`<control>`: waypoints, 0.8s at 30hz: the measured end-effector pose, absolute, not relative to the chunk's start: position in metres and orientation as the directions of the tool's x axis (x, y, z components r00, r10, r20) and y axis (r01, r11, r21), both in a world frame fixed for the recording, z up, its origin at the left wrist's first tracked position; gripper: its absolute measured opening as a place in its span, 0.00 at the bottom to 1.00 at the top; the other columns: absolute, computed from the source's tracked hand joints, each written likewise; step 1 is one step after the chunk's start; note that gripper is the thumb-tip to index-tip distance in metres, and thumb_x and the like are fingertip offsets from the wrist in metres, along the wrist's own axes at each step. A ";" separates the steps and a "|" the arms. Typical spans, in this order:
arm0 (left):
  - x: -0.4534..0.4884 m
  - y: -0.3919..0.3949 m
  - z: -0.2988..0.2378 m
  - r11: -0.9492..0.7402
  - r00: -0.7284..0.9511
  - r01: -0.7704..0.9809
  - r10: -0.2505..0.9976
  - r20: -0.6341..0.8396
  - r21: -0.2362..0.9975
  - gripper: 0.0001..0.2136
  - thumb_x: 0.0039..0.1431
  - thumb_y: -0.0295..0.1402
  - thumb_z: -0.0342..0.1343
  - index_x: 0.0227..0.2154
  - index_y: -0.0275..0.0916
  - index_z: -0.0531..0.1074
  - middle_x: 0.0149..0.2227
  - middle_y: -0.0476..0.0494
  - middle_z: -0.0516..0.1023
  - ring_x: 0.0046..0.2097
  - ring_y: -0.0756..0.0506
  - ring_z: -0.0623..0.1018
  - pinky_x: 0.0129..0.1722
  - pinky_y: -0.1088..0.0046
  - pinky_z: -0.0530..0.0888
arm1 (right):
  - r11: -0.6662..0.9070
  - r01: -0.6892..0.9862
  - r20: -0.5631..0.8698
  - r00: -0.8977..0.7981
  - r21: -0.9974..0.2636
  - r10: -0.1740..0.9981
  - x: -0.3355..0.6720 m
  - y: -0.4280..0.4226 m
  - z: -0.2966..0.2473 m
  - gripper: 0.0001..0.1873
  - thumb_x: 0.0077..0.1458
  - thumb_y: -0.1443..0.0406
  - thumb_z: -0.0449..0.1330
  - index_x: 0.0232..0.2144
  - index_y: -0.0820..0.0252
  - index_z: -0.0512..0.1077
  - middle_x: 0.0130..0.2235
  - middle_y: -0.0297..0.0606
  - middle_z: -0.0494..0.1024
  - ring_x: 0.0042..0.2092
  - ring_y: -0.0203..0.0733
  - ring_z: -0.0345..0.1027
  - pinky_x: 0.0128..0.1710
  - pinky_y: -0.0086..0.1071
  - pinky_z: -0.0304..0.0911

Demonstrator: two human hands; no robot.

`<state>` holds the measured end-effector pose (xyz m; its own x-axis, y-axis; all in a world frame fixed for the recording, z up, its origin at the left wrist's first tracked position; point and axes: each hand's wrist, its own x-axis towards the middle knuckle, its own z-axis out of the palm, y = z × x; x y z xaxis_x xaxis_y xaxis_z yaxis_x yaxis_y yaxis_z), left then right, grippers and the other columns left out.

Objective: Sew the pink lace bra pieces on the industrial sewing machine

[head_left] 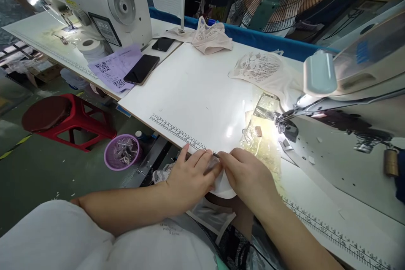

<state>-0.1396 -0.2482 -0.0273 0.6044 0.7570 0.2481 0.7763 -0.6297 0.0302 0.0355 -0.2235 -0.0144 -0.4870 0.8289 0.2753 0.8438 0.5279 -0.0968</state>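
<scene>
My left hand (191, 177) and my right hand (249, 175) meet at the front edge of the white sewing table (196, 93), right by the printed ruler strip (177, 133). Both hands have their fingers pressed together, pinching a small pale piece of fabric (221, 185) that hangs over the table edge. More pale fabric and lace lies in my lap (205, 215). The sewing machine's needle area (284, 124) sits just beyond my right hand, lit brightly.
Lace garment pieces (262, 69) and a pile (209, 36) lie at the back of the table. Two phones (141, 69) and a purple sheet (115, 67) lie by a second sewing machine (95, 4) on the left. A red stool (60, 118) and a purple basket (122, 152) are on the floor.
</scene>
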 end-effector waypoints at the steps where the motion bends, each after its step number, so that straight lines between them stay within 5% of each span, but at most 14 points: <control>1: -0.140 -0.248 -0.027 -0.631 0.607 0.775 0.758 0.238 0.030 0.22 0.57 0.41 0.54 0.54 0.43 0.63 0.54 0.39 0.68 0.55 0.41 0.67 0.56 0.49 0.58 | 0.538 0.840 0.246 -0.507 -0.074 0.826 0.039 -0.225 -0.011 0.14 0.57 0.70 0.47 0.30 0.60 0.72 0.23 0.34 0.62 0.26 0.37 0.54 0.22 0.27 0.43; 6: -0.140 -0.247 -0.025 -0.643 0.622 0.766 0.751 0.219 0.029 0.21 0.56 0.41 0.56 0.52 0.44 0.65 0.54 0.37 0.68 0.54 0.40 0.68 0.54 0.46 0.59 | 0.503 0.860 0.189 -0.482 -0.087 0.856 0.060 -0.235 0.002 0.13 0.58 0.69 0.47 0.32 0.59 0.72 0.23 0.35 0.63 0.25 0.37 0.56 0.20 0.28 0.43; 11: -0.137 -0.246 -0.025 -0.692 0.665 0.722 0.697 0.269 0.008 0.21 0.56 0.41 0.55 0.50 0.37 0.66 0.54 0.37 0.67 0.54 0.40 0.66 0.57 0.49 0.57 | 0.320 0.788 0.163 -0.275 -0.526 0.947 0.065 -0.240 -0.006 0.08 0.60 0.63 0.49 0.32 0.58 0.67 0.28 0.35 0.70 0.28 0.36 0.65 0.24 0.26 0.59; 14: -0.130 -0.247 -0.022 -0.752 0.733 0.659 0.637 0.241 -0.017 0.21 0.57 0.41 0.54 0.47 0.29 0.68 0.50 0.36 0.70 0.52 0.41 0.67 0.57 0.60 0.60 | 0.214 0.756 0.077 -0.213 -0.619 0.974 0.065 -0.241 -0.011 0.08 0.58 0.62 0.50 0.30 0.57 0.65 0.27 0.34 0.70 0.27 0.36 0.66 0.25 0.27 0.62; 18: -0.119 -0.250 -0.022 -0.725 0.709 0.689 0.673 0.211 0.000 0.25 0.56 0.44 0.55 0.49 0.27 0.66 0.46 0.35 0.70 0.49 0.40 0.68 0.49 0.65 0.66 | 0.287 0.777 0.095 -0.283 -0.561 0.954 0.066 -0.240 -0.009 0.08 0.58 0.64 0.49 0.30 0.58 0.67 0.28 0.34 0.71 0.28 0.35 0.65 0.25 0.27 0.60; 24: -0.113 -0.252 -0.033 -0.708 0.689 0.706 0.690 0.221 0.008 0.27 0.56 0.45 0.54 0.54 0.35 0.59 0.47 0.35 0.68 0.49 0.39 0.67 0.49 0.62 0.65 | 0.445 0.852 0.214 -0.397 -0.275 0.893 0.063 -0.235 -0.008 0.12 0.60 0.66 0.48 0.32 0.58 0.71 0.27 0.36 0.70 0.31 0.38 0.63 0.23 0.26 0.51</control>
<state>-0.1134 -0.2520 -0.0328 0.6893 0.6901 0.2205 0.7062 -0.7079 0.0080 0.0628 -0.2350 -0.0084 -0.3969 0.8926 0.2138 0.8522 0.4449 -0.2752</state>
